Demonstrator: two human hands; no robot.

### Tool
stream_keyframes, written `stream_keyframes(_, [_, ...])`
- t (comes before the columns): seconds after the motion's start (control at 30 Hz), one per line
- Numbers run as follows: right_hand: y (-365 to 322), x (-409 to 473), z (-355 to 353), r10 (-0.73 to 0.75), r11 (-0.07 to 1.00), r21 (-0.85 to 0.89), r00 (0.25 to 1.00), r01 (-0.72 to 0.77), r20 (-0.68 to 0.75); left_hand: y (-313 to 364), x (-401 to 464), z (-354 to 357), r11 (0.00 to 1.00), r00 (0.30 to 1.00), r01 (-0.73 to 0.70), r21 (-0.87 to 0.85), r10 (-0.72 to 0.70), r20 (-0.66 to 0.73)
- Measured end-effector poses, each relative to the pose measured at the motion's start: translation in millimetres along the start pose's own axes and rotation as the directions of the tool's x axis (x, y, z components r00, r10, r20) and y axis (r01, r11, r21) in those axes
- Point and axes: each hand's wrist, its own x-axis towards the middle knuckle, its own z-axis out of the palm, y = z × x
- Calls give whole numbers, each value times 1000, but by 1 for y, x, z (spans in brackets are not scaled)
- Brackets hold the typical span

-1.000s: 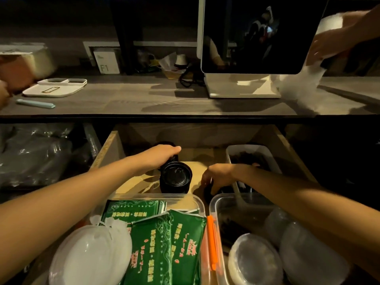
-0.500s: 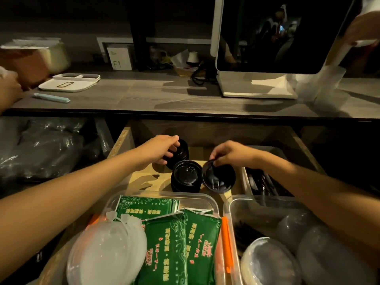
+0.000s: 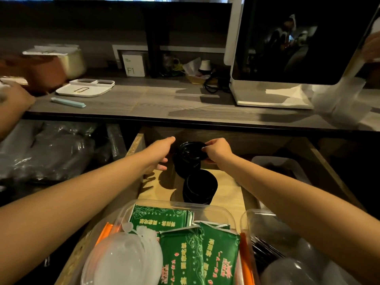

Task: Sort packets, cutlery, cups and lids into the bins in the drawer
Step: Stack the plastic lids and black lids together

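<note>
My right hand (image 3: 217,150) pinches a black lid (image 3: 190,150) by its right edge, over the far stack of black lids (image 3: 186,166) at the back of the wooden drawer (image 3: 224,194). My left hand (image 3: 159,154) hovers just left of that stack with fingers spread, holding nothing. A second stack of black lids (image 3: 199,187) stands nearer to me. A clear bin (image 3: 205,207) in front holds green packets (image 3: 183,256) and clear lids (image 3: 123,262). Another clear bin (image 3: 249,218) at right holds black cutlery (image 3: 265,254) and clear lids.
A grey counter (image 3: 164,103) runs above the drawer, carrying a white monitor (image 3: 287,48), a white tray (image 3: 86,88) and a teal pen (image 3: 67,102). Other people's hands show at the left edge (image 3: 14,99) and the top right (image 3: 372,48). Plastic-wrapped stock (image 3: 41,151) fills the shelf to the left.
My right hand has carried the black lid up and left, from beside the near stack to above the far stack. My left hand has opened and stays beside that stack.
</note>
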Motion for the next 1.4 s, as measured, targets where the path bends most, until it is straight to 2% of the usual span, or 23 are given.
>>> stream_keyframes(0.1, [1, 19, 14, -80, 992, -103, 996, 75, -42, 0, 8, 8, 998, 999, 17, 56, -19, 37])
stream_keyframes(0.23, [15, 35, 23, -153, 932, -342, 986, 123, -61, -4, 25, 19, 994, 997, -8, 109, -1, 82])
stream_keyframes(0.43, [27, 44, 33, -126, 884, -444, 989, 147, 77, -13, 41, 23, 983, 996, -81, 165, 74, 50])
stream_keyframes(0.53, [25, 47, 35, -79, 880, -454, 985, 140, 151, -17, 47, 20, 961, 995, -102, 258, 103, 11])
stream_keyframes(0.67, [21, 46, 39, -20, 834, -536, 979, 129, 204, -22, 50, 21, 955, 997, -81, 286, 83, 5])
stream_keyframes(0.83, [19, 46, 37, 133, 940, -341, 929, -8, 346, -18, 39, 20, 963, 999, -30, 266, 17, 50])
stream_keyframes(0.93, [15, 40, 43, 163, 927, -374, 896, 4, 412, -17, 31, 14, 945, 999, 9, 328, -21, 33])
stream_keyframes(1.03, [8, 34, 56, 182, 875, -477, 856, 84, 485, -16, 21, 5, 928, 1000, 21, 373, -15, -19])
stream_keyframes(1.1, [3, 29, 65, 179, 821, -540, 816, 184, 550, -13, 13, -2, 911, 1000, -14, 412, 18, -6])
stream_keyframes(1.27, [-2, 13, 76, 32, 744, -508, 737, 433, 675, -10, -1, -16, 904, 996, -40, 426, 2, 90])
stream_keyframes(1.4, [-10, 6, 83, 38, 632, -577, 722, 518, 691, -13, -8, -29, 921, 997, -42, 388, 11, 82])
